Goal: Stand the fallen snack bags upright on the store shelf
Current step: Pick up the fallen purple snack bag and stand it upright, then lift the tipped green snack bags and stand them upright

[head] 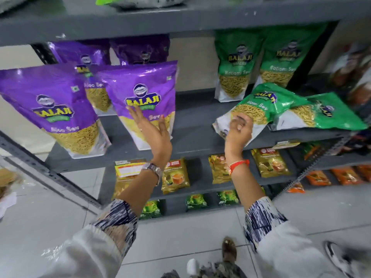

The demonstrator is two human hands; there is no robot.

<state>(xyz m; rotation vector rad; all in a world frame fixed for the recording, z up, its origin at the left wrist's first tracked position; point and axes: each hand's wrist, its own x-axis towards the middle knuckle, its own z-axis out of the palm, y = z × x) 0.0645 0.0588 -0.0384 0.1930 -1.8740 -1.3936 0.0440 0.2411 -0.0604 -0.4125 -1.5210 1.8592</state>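
Currently, the right hand point(239, 130) is pinching the white bottom edge of a fallen green bag point(261, 105), which is lying right of centre on the grey shelf point(192, 137) with its long axis running up and to the right, away from the grip. A second green bag point(321, 115) is lying flat just beyond it, partly underneath. The left hand point(154, 131) is resting, fingers spread, against an upright purple bag point(143, 101) at centre; the right hand is nearer the fallen pair.
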